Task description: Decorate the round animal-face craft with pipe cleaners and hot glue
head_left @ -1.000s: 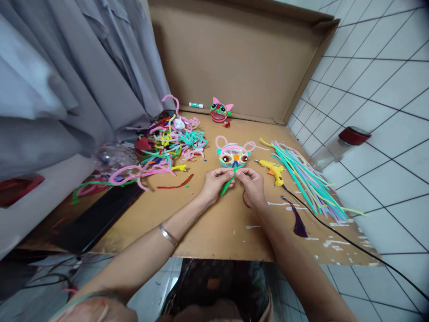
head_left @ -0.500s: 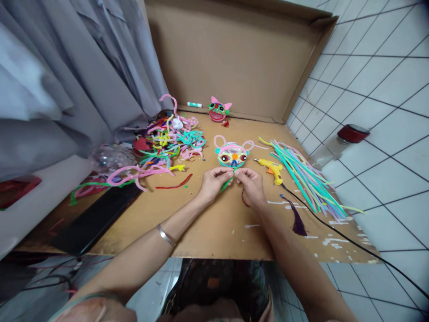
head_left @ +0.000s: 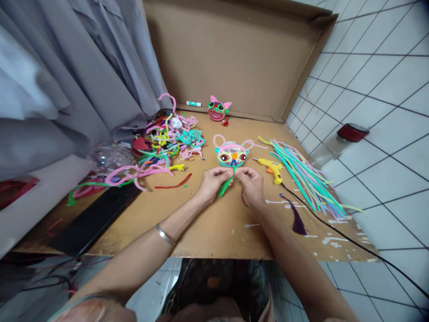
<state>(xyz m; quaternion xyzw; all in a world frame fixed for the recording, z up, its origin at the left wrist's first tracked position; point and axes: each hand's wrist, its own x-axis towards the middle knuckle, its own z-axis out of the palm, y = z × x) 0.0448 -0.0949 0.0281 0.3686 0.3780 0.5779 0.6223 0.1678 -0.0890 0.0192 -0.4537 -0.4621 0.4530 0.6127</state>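
Both hands meet in front of a pipe-cleaner animal head (head_left: 232, 155) with pink loop ears, round eyes and an orange nose. Pinched between the fingertips of my left hand (head_left: 215, 182) is a green pipe cleaner (head_left: 225, 187), its fuzzy end hanging down toward me. My right hand (head_left: 250, 182) grips the same green piece near its upper end, thumb and forefinger pressed together. A dark red curved strand (head_left: 244, 197) shows beside my right palm; whether it is held I cannot tell. The fingers partly cover the green piece.
At right lie a yellow hot glue gun (head_left: 273, 170) with a black cord, a bundle of pipe cleaners (head_left: 301, 174) and a purple tassel (head_left: 297, 218). A tangled pipe-cleaner pile (head_left: 177, 138) is at left, near a black case (head_left: 97, 219). A second animal head (head_left: 216, 109) sits behind.
The green pipe cleaner's lower end has swung out and shows more below my left fingers. Both hands stay in nearly the same place.
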